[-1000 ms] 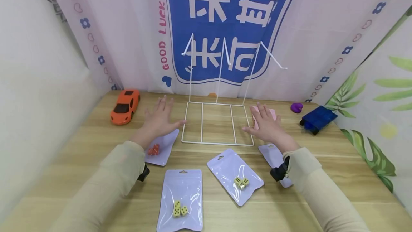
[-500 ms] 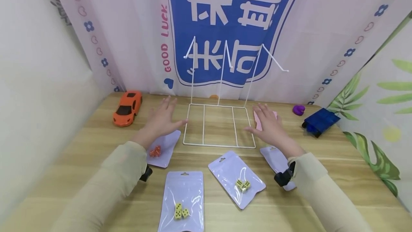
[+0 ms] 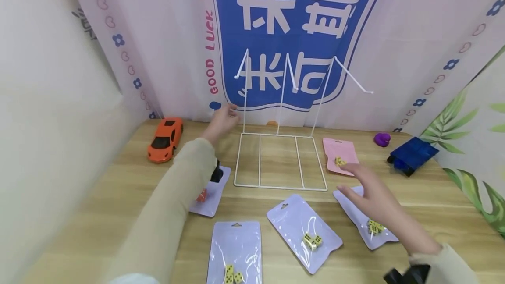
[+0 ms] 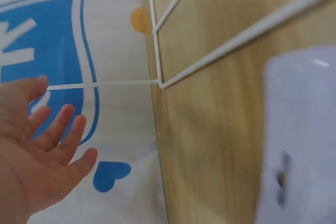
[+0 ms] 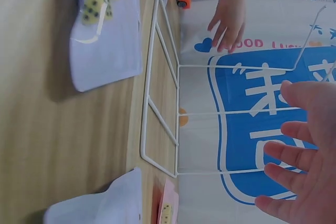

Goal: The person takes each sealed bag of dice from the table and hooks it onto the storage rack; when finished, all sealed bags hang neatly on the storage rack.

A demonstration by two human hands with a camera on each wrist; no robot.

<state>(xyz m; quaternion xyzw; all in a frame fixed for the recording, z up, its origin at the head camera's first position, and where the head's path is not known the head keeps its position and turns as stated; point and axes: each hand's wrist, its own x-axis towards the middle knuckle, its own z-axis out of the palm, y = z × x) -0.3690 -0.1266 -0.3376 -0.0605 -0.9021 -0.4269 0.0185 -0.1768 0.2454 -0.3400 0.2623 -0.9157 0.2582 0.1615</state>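
Observation:
A white wire rack [image 3: 281, 186] with upright posts and arms stands at the back of the table. My left hand [image 3: 223, 122] is beside its left post, fingers loosely bent and holding nothing; in the left wrist view the thumb overlaps the post, and I cannot tell whether they touch. My right hand [image 3: 375, 196] hovers with spread fingers over a lavender pouch [image 3: 357, 207] of yellow dice. Just beyond it lies a pink pouch [image 3: 335, 146] with yellow dice. A lavender pouch [image 3: 217, 187] with red dice lies partly hidden under my left forearm.
Two more lavender pouches, one in the middle [image 3: 292, 218] and one at the front [image 3: 236, 240], hold yellow dice. An orange toy car [image 3: 165, 140] stands at the back left. A purple object [image 3: 382, 139] and a blue toy vehicle [image 3: 412, 154] are at the back right.
My left hand has moved forward and right, towards the rack's left post. My right hand has drawn back towards the front right, uncovering the pink pouch. The head view has shifted slightly.

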